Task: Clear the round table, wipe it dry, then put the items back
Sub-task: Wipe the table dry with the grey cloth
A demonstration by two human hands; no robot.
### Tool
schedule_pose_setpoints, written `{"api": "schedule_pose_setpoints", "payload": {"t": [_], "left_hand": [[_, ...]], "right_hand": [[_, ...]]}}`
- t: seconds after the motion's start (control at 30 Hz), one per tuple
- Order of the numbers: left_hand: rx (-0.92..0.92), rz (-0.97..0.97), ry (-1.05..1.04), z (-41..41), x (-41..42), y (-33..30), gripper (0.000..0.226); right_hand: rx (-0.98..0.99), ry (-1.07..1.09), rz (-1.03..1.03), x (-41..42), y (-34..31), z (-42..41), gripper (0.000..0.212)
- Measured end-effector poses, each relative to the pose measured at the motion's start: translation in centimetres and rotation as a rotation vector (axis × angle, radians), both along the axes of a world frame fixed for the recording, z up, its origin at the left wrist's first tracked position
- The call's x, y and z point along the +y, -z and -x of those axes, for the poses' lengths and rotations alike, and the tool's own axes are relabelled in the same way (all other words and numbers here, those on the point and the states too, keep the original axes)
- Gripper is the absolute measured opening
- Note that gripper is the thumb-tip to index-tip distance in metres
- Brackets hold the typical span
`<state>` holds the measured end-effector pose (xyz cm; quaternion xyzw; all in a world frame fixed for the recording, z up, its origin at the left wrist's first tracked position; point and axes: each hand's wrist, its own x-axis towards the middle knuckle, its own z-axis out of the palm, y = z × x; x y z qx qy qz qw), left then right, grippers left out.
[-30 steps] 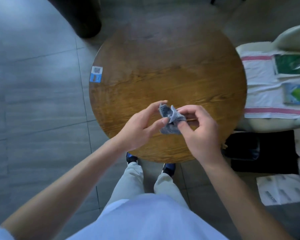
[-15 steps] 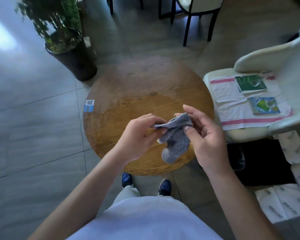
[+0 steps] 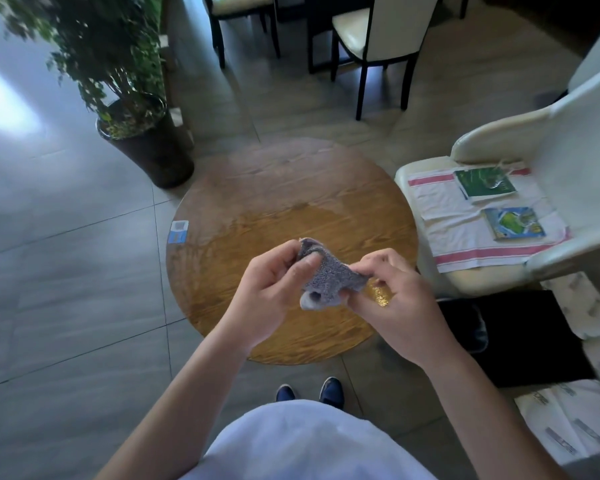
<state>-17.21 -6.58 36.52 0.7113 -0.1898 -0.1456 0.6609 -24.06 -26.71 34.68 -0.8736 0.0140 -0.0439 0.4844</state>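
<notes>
Bench: round wood top, visible grain, glossy wet-looking sheen. Cloth: grey, nubby, matt. Towel: white woven fabric, red stripes. Armchair: cream, smooth, leather-like. Floor: smooth grey tile.

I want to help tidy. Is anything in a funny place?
Yes: two books, green and blue, lie on a striped towel on the armchair, not on the round table. Both hands hold the grey cloth.
</notes>
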Motion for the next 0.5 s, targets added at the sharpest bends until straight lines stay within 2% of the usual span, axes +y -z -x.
{"api": "schedule_pose_setpoints", "payload": {"t": [0.07,0.17,0.33,0.5], "left_hand": [[0.006,0.016,-0.012,0.1,1.1,-0.1,0.036],[0.017,0.046,-0.021,0.2,3.1,-0.6,0.045],[0.101,0.176,-0.059,0.1,6.3,-1.2,0.042],[0.112,0.221,-0.042,-0.7,8.2,-1.7,0.033]], "right_hand": [[-0.016,0.019,0.017,0.9,0.0,-0.2,0.018],[-0.052,0.045,0.039,2.5,-0.3,-0.4,0.022],[-0.092,-0.002,0.074,4.6,-1.6,-0.5,0.017],[-0.014,-0.045,0.066,6.3,-3.5,-0.9,0.018]]}}
